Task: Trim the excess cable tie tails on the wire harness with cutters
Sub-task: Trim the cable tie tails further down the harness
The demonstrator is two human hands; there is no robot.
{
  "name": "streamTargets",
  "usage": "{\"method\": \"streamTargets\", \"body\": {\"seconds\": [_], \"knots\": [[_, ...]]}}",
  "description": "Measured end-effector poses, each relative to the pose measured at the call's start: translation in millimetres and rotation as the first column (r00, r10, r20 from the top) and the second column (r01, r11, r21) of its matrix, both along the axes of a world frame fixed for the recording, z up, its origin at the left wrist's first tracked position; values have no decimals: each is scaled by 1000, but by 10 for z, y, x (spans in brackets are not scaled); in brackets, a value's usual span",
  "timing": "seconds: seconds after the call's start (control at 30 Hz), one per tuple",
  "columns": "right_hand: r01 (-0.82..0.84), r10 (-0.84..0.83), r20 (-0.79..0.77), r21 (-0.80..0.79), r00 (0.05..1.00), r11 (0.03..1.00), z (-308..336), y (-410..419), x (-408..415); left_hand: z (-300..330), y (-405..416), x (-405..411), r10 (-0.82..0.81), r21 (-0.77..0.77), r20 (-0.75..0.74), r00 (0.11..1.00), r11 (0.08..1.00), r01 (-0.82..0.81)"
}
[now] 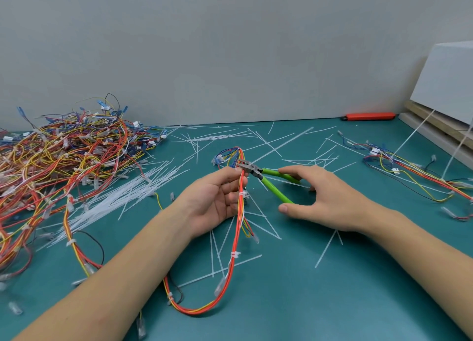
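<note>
My left hand (217, 200) holds a red, orange and yellow wire harness (236, 241), palm up, fingers curled round the bundle near its upper part. White cable ties (235, 255) wrap the bundle at several spots. The harness loops down toward me and back under my left forearm. My right hand (325, 200) holds green-handled cutters (275, 184), fingers on the upper handle and thumb beneath the lower one, handles spread apart. The cutter jaws (244, 164) sit at the harness just above my left fingertips.
A big tangled pile of harnesses (66, 156) fills the left of the teal mat (332, 289). Loose white cable ties (122, 195) and cut tails lie scattered around. Another harness (414, 174) lies at the right. A red knife (368, 116) and a white box (448, 82) are at the back right.
</note>
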State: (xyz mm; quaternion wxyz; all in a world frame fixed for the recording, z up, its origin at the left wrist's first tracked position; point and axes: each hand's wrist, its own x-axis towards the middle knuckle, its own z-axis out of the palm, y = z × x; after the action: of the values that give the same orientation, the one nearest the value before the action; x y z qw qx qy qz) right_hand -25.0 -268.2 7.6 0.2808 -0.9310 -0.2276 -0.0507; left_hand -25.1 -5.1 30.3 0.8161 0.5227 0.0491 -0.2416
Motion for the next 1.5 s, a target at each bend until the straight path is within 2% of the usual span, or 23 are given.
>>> {"method": "streamTargets", "body": {"seconds": [0.33,0.57,0.7,1.5], "knots": [[-23,23,9,9,1000,1000,5,-31,5,15,6,-9,4,13,-15,1000,1000,-3],[16,-22,55,108,998,994,4,-80,79,20,13,-6,-30,13,-14,999,999,30],[-16,16,5,60,1000,998,-52,-63,68,0,7,-1,-46,36,3,999,998,46],[-8,8,0,30,1000,1000,-36,-36,69,-12,9,-1,-47,36,7,999,998,46]]}}
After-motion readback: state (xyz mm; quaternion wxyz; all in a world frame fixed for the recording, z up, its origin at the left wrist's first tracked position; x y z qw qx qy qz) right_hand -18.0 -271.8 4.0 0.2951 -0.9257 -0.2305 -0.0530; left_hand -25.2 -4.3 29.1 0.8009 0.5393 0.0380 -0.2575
